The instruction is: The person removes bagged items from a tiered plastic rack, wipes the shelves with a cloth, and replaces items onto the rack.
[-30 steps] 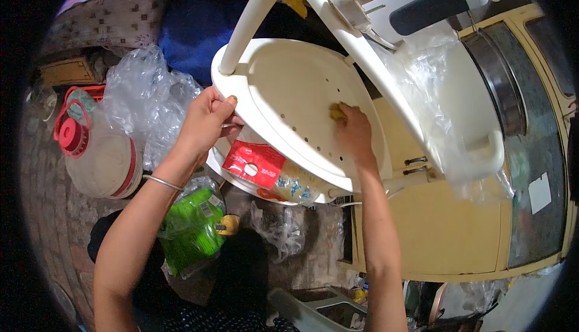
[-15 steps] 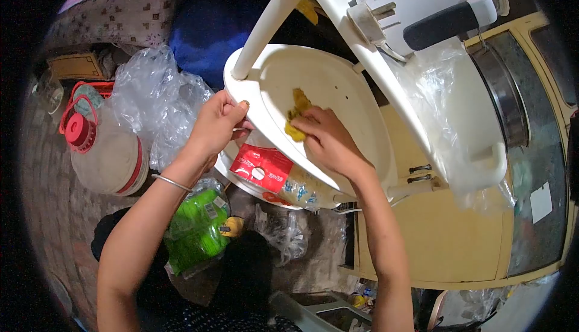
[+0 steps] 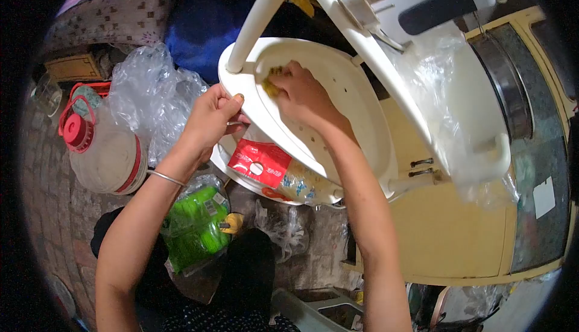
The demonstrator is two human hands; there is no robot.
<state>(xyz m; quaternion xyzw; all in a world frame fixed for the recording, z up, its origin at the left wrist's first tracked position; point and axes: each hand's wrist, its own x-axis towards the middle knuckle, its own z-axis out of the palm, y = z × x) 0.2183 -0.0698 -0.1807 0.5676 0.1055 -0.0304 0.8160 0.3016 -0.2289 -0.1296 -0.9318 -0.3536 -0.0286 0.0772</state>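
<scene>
A white plastic rack [image 3: 416, 115] holds an oval tray [image 3: 356, 115] with small holes in its bottom. My left hand [image 3: 214, 115] grips the tray's left rim, the thumb above and the fingers partly hidden below. Inside the tray, near its upper left wall, my right hand [image 3: 298, 94] is closed on a yellow cloth [image 3: 271, 88] with dark spots. Below the tray, a red packet [image 3: 259, 162] lies on a lower white tier beside a clear bag with blue print.
A large jug [image 3: 108, 160] with a red cap and clear plastic bags [image 3: 157, 103] are at left. A green package [image 3: 196, 229] lies on the floor. At right are a yellow cabinet [image 3: 446, 235], a white appliance with a black handle [image 3: 437, 9] and a plug.
My right hand has moved with the cloth from the tray's right side to its left, then up along the left wall. My left hand stays on the rim.
</scene>
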